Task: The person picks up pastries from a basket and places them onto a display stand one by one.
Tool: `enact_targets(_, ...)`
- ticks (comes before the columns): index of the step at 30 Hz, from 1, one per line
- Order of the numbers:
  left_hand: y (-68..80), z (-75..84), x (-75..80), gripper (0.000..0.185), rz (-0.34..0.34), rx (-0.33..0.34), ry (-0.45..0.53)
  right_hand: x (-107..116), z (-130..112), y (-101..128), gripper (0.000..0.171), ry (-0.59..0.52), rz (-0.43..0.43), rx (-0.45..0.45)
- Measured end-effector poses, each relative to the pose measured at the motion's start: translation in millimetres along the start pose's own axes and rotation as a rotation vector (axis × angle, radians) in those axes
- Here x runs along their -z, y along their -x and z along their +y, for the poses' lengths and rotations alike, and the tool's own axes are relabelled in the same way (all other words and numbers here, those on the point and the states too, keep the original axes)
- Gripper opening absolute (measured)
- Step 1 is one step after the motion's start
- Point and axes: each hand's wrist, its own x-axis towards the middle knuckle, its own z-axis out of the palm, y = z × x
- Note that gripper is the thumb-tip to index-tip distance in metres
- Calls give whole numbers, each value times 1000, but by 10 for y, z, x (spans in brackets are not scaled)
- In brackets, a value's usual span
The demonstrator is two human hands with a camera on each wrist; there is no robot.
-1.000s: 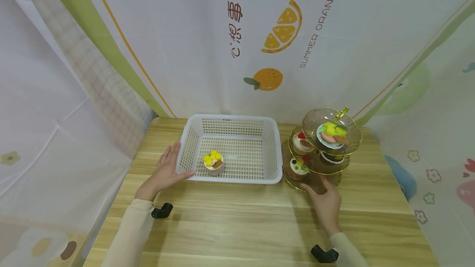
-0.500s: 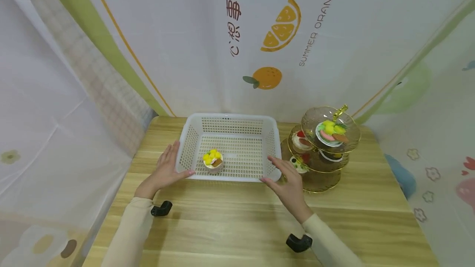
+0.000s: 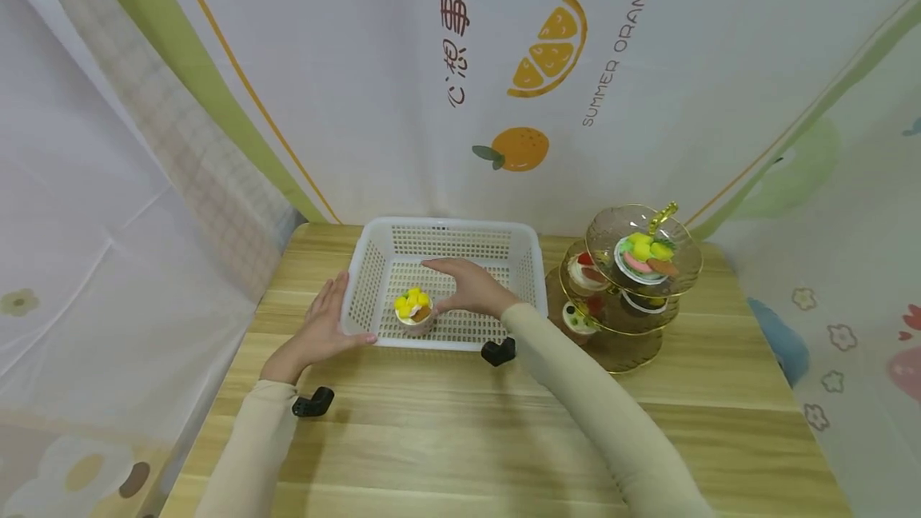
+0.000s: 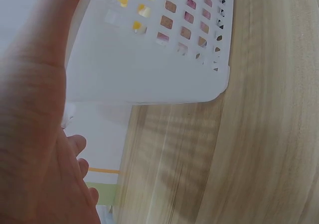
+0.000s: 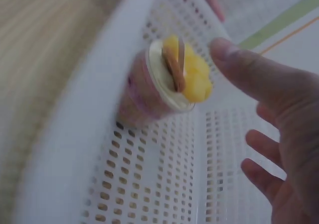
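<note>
I see a pale wood-grain counter [image 3: 460,438] boxed in by printed cloth: an orange slice, a whole orange and "SUMMER ORANGES" lettering behind, flower prints down the sides.

On it I count one white perforated basket [image 3: 374,278], one three-tier dessert stand [image 3: 612,326] with gold rims just to the basket's right, and five dessert cups that I can make out: one in the basket, four on the stand, though the lower tiers are partly hidden. A small black bracket shows at each of my wrists, two in all.

The mango-topped dessert cup [image 3: 413,312] stands upright on the basket floor, toward the front left corner.

My left hand [image 3: 321,328] lies flat against the outside of the basket's left wall, fingers straight, thumb along the front rim; the left wrist view shows the palm right up against the white plastic.

My right hand [image 3: 468,286] reaches inside the basket just beside the cup, fingers loosely spread and holding nothing. In the right wrist view the thumb [image 5: 249,69] sits near the cup's yellow topping without touching it.
</note>
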Motion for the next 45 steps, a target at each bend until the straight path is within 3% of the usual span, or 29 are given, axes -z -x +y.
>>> enact_targets(5,3,-2,-2,130,6,1,7,-71,70,-202,83,-29,-141,-60)
enact_targets(9,5,-3,5,131,5,3,-4,-156,94,-270,82,-77,-201,-132)
enact_targets(18,2,-17,17,131,1,6,-9,-232,69,-353,81,-69,-262,-141)
enact_targets(26,-1,-16,6,131,1,3,-6,-239,72,-374,79,-10,-249,-146)
enact_targets(38,-16,-31,-10,131,0,8,-7,-262,72,-393,83,-44,-289,-172)
enact_targets(45,-7,-18,-3,129,3,10,-2,-293,90,-398,88,-118,-317,-203)
